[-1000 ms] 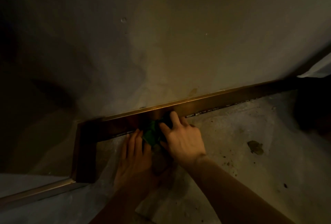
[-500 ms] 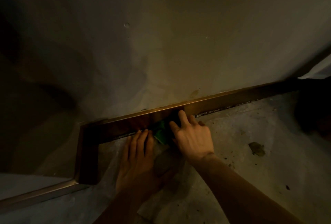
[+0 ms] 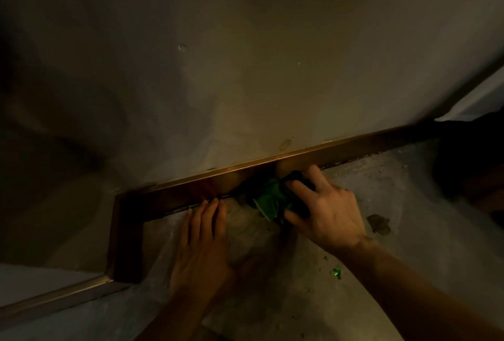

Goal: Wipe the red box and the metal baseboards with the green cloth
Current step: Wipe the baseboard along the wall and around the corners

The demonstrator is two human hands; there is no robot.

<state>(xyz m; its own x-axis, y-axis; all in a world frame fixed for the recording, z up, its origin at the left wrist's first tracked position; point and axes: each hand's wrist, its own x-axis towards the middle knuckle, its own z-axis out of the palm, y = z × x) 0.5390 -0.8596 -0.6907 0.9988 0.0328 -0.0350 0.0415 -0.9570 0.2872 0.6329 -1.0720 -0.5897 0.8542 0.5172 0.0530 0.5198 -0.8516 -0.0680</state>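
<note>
Just two hands (image 3: 203,242) (image 3: 326,212), one green cloth (image 3: 270,200).

- One view only, from a camera worn on the person's head, so no second view shares any part of the scene.
- It faces forward and steeply down at the foot of a wall (image 3: 245,68), where the metal baseboard (image 3: 354,147) meets the floor (image 3: 409,231).
- It sits close: both forearms rise from the bottom edge, the left hand (image 3: 201,245) and right hand (image 3: 327,212) just below centre.
- The wide lens bends the baseboard's line; the edges of the frame lie in deep shadow.
</note>
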